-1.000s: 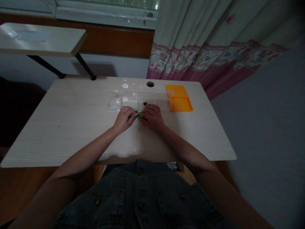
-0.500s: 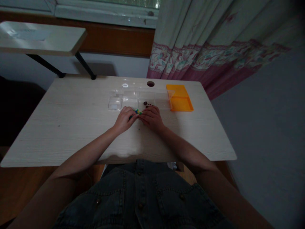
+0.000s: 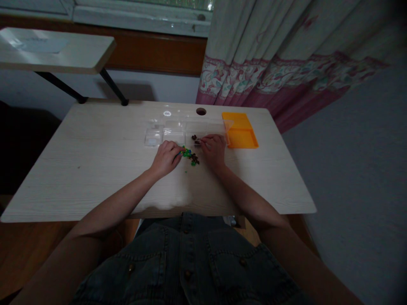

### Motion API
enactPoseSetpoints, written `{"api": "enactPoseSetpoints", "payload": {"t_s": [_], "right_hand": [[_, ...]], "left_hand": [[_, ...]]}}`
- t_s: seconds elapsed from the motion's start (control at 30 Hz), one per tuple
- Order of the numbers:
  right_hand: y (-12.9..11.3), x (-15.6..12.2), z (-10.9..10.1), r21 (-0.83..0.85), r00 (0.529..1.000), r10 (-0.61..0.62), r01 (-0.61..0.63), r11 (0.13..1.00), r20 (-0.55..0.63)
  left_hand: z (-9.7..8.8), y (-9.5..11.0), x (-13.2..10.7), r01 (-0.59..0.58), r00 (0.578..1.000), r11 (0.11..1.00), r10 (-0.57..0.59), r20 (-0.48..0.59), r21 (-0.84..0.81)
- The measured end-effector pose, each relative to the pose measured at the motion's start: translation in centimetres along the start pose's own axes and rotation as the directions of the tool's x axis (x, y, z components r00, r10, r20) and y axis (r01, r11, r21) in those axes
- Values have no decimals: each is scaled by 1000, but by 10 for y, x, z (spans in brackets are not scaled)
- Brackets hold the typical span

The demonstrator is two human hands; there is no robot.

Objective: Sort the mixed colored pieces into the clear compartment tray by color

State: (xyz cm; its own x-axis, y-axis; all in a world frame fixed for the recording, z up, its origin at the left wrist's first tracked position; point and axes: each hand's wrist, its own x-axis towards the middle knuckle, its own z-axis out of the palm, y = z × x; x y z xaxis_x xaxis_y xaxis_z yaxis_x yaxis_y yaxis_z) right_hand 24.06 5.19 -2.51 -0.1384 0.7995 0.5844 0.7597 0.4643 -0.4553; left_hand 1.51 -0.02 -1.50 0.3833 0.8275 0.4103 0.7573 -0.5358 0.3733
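Observation:
A small heap of coloured beads [image 3: 190, 155], green, blue and dark, lies on the pale wooden table [image 3: 95, 156]. My left hand [image 3: 165, 157] rests curled at the heap's left edge, fingertips pinched at the beads. My right hand [image 3: 214, 150] is just right of the heap, fingers pinched over the clear compartment box [image 3: 178, 132], beside a few dark beads [image 3: 195, 139] in one of its cells. What the right fingers hold is too small to make out.
An orange lid or tray [image 3: 240, 131] lies right of the clear box. A cable hole [image 3: 201, 111] sits at the table's back edge. A second small table [image 3: 54, 53] stands at the back left, a curtain [image 3: 270, 63] at the back right.
My right hand has lifted off the bead heap and moved right and back toward the clear box, uncovering the beads. My left hand has stayed put.

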Motion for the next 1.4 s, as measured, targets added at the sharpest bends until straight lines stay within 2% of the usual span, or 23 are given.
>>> {"api": "enactPoseSetpoints", "payload": {"t_s": [0.23,0.43,1.4], "right_hand": [[2,-1,3,-17,999,33,-33,999,24],[3,-1,5,-2,999,11,-11,1000,53],[1,0,2,47,999,3,-5,999,39]], "left_hand": [[0,2,0,6,1000,997,-8,20,76],[-1,4,0,38,998,990,-43,36,133],[-6,4,-1,27,998,987,-36,52,157]]}}
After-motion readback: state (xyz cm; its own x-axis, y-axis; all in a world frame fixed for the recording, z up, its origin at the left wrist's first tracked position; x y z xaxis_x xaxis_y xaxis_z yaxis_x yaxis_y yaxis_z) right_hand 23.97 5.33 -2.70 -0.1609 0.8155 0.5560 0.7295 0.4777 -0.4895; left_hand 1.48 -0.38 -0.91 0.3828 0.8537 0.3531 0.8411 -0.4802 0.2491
